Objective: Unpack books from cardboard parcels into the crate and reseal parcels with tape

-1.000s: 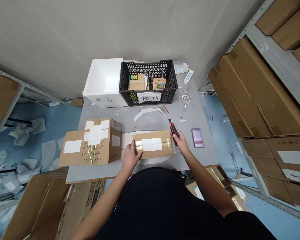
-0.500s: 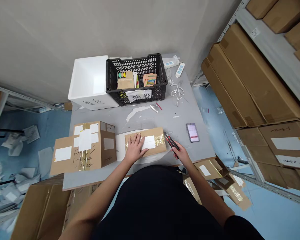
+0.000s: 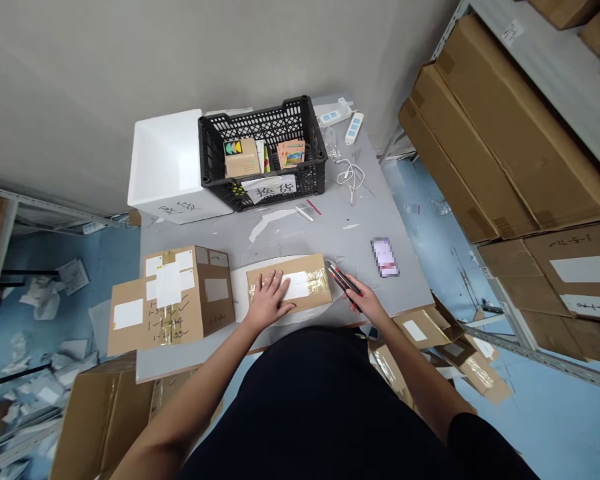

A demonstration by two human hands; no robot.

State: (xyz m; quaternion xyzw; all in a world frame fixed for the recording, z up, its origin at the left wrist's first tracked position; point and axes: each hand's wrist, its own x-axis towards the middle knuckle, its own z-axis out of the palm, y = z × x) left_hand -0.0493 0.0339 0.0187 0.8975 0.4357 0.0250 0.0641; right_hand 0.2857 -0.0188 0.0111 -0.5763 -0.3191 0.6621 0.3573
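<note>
Grey work table (image 3: 360, 247) — black plastic crate (image 3: 260, 153) at far edge, taped cardboard box (image 3: 170, 297) at left. Small taped cardboard parcel (image 3: 286, 283) lies flat near front edge, on white sheet (image 3: 237, 287). Left hand (image 3: 267, 300) rests flat on parcel, fingers spread; right hand (image 3: 366, 298) clamped around red-black utility knife (image 3: 341, 280), just beside parcel's right end — hands apart.

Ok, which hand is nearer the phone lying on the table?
Right. The right hand, holding a box cutter, is just below and left of the phone; the left hand rests on the taped cardboard parcel, much farther left.
</note>
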